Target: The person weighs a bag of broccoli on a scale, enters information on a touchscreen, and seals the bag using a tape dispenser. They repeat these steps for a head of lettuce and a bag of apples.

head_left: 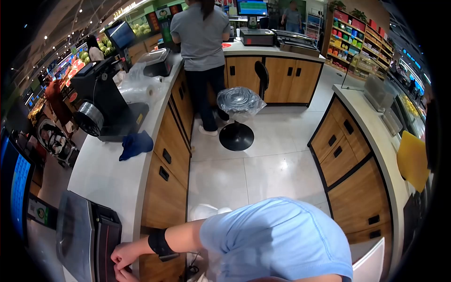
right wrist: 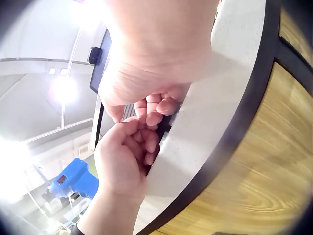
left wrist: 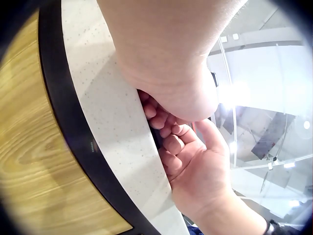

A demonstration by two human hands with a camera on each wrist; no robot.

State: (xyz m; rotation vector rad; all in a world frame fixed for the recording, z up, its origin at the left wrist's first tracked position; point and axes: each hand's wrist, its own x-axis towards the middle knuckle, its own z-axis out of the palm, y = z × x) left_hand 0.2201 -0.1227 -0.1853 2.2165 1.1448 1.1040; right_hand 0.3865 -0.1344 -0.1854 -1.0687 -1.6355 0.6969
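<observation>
In the head view, my right hand (head_left: pixel 125 254) and left hand (head_left: pixel 125 275) meet at the front edge of a black device (head_left: pixel 104 235) with a thin red line. The left wrist view shows my left hand (left wrist: pixel 171 73) above my right hand (left wrist: pixel 195 166), curled fingers close together over a dark part by the counter edge. In the right wrist view, my right hand (right wrist: pixel 151 73) lies above my left hand (right wrist: pixel 120 164), and their thumbs come near each other. The fingers hide whatever lies between them, so I cannot tell if either hand holds anything.
Along the pale counter (head_left: pixel 108 164) lie a dark blue cloth (head_left: pixel 136 145), a black machine with a reel (head_left: pixel 89 118) and plastic rolls (head_left: pixel 141 89). A black stool (head_left: pixel 236 137) bearing wrapped plastic (head_left: pixel 239 99) stands near a person in grey (head_left: pixel 199 37). Wooden cabinets (head_left: pixel 164 188) front the counter.
</observation>
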